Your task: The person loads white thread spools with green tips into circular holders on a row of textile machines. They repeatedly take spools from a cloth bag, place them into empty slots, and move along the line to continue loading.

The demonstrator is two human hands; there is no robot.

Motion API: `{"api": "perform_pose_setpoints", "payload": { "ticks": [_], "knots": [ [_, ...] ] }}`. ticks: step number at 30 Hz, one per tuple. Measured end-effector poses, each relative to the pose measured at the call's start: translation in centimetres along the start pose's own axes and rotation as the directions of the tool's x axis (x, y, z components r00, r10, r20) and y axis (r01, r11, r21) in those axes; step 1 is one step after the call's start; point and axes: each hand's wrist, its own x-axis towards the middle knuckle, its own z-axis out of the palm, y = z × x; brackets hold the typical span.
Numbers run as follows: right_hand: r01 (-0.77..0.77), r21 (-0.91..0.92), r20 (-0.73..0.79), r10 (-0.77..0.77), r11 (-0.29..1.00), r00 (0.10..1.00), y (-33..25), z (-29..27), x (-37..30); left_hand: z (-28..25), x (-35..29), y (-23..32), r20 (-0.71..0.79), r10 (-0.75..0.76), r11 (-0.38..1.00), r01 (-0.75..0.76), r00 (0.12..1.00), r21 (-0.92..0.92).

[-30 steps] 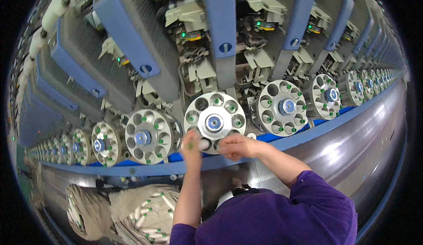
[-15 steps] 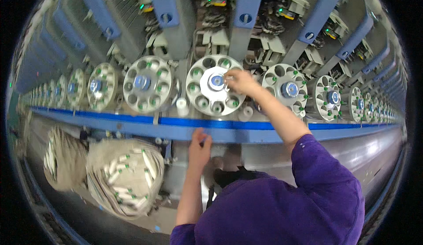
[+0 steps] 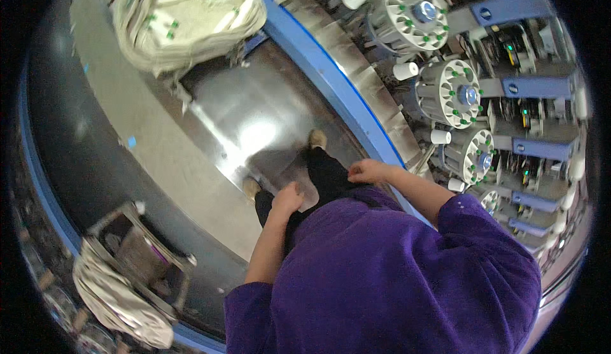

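Observation:
My left hand [image 3: 289,198] hangs low in front of my left thigh, with its fingers curled in and nothing visible in them. My right hand [image 3: 368,170] is in front of my right thigh, beside the blue edge rail [image 3: 331,90] of the machine. Its fingers are bent together, and nothing shows in them. Both hands are away from the round white bobbin magazines [image 3: 450,93], which hold green-tipped bobbins. A beige fabric sack [image 3: 137,42] at the upper left holds several white bobbins with green tips [image 3: 164,24].
White cones [image 3: 405,70] stand by the magazines on the right. Blue machine arms [image 3: 541,86] reach out behind them. At the lower left is a metal-framed cart [image 3: 184,281] with pale cloth [image 3: 118,297] beside it. Between my shoes and the sack lies shiny floor [image 3: 254,131].
My right hand has left the bobbin magazine and come down to my side. My left hand has lowered. The view has turned, bringing the sack to the upper left and the machine to the right.

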Motion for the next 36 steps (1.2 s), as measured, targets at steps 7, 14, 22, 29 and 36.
{"api": "perform_pose_setpoints", "payload": {
  "ticks": [7,14,22,29,36],
  "knots": [
    [-0.099,0.240,-0.182,0.145,0.966,0.973,3.6,-0.4,3.8,9.2,0.8,-4.2,-0.132,-0.500,0.855,0.462,0.856,-0.236],
    [-0.042,-0.102,0.041,0.047,0.994,0.998,20.1,-0.2,8.1,19.9,7.8,-1.8,-0.229,-0.699,0.682,0.537,0.677,-0.496],
    [-0.489,-0.601,-0.470,0.216,0.633,0.856,42.5,-15.9,26.3,25.2,12.7,1.7,-0.543,-0.508,0.861,0.403,0.668,-0.309],
    [-0.688,-0.596,-0.433,0.555,0.415,0.710,53.3,-29.3,30.8,22.1,14.4,4.0,-0.606,-0.460,0.869,0.469,0.649,-0.158],
    [-0.761,-0.465,-0.468,0.604,0.453,0.645,56.2,-33.1,28.7,20.8,14.8,4.1,-0.556,-0.428,0.897,0.412,0.713,-0.162]
  ]
}}
